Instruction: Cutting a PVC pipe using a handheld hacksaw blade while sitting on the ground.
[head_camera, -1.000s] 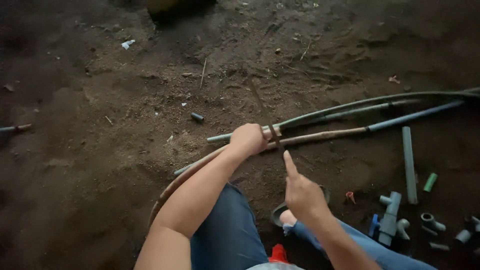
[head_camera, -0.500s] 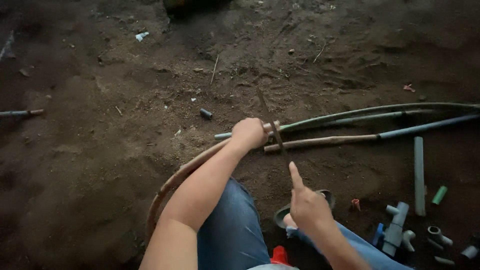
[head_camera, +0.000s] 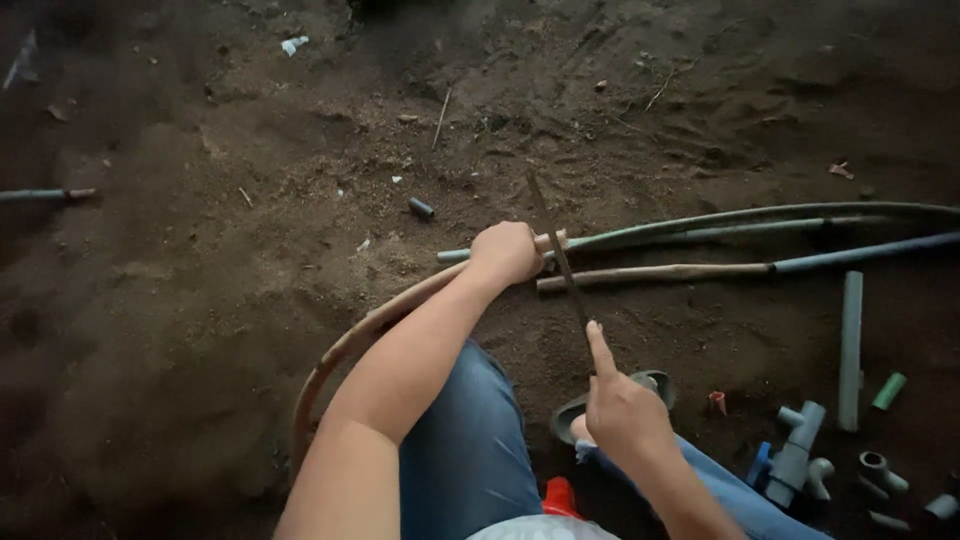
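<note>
— Gripping anything, that left hand (head_camera: 507, 250)?

— Yes. Its fingers are curled tight around a tan hose (head_camera: 372, 325), near the cut end. The hose curves from the fist down and left over the dirt (head_camera: 180, 300), past the person's jeans (head_camera: 465, 450).

— And the right hand (head_camera: 620, 405)?

— It holds a thin dark blade (head_camera: 558, 255). The index finger lies straight along the blade's lower end; the other fingers are folded around it, though how they pinch it I cannot tell. The blade slants up and left from the hand and crosses the hose just beside the left fist.

— Is it touching the hose?

— It looks to rest on it, right at the end that sticks out of the fist.

— What lies around?

— 3 long pipes run off to the right: a greenish one (head_camera: 760, 215) on top, a brown stick-like one (head_camera: 660, 272) below it, joined to a blue length (head_camera: 870, 250). A grey pipe piece (head_camera: 851, 345) lies upright in view near the right edge, with a small green stub (head_camera: 888, 390) just beside it. Grey fittings (head_camera: 800, 455) sit near the right knee. A sandal (head_camera: 612, 400) shows under the right hand.

— Anything farther off?

— A small dark tube (head_camera: 421, 208) lies on the dirt above the left arm, well apart from both hands.
</note>
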